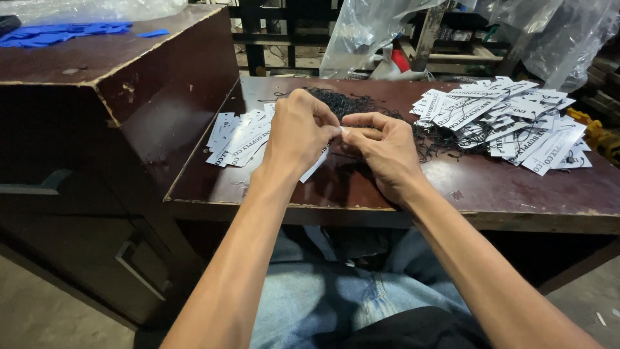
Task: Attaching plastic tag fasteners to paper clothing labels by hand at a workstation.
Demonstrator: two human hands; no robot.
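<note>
Worn dark-brown counter (491, 187), viewed from above, seated, jeans (323, 297) below the edge. Left hand (298, 132) clenched around a white tag (315, 167), lower corner of it poking out under the palm. Right hand (381, 150) met it fingertip to fingertip, thumb and forefinger pinched on the tag's upper edge; could not tell whether a strand sat in that pinch. Both held just above the counter's near middle.

Judged step: fitting a string to the held tag, mid-way, neither pile used up. Next move probably called for a fine fingertip feed and a steady left grip, not force.

Directly behind the hands: tangled heap of black strings (345, 103), strands trailing right. Left of the left hand: small fanned stack of tags (240, 139), white rectangles with black print. Far right: bigger loose pile of tags (510, 123), same kind, overlapping untidily. Yellow object (591, 129) at the right edge, kind unclear. Raised dark cabinet (97, 64) at left, flat blue pieces (61, 33) on top. Clear plastic bags (368, 32) behind, something red (400, 59) underneath.
</note>
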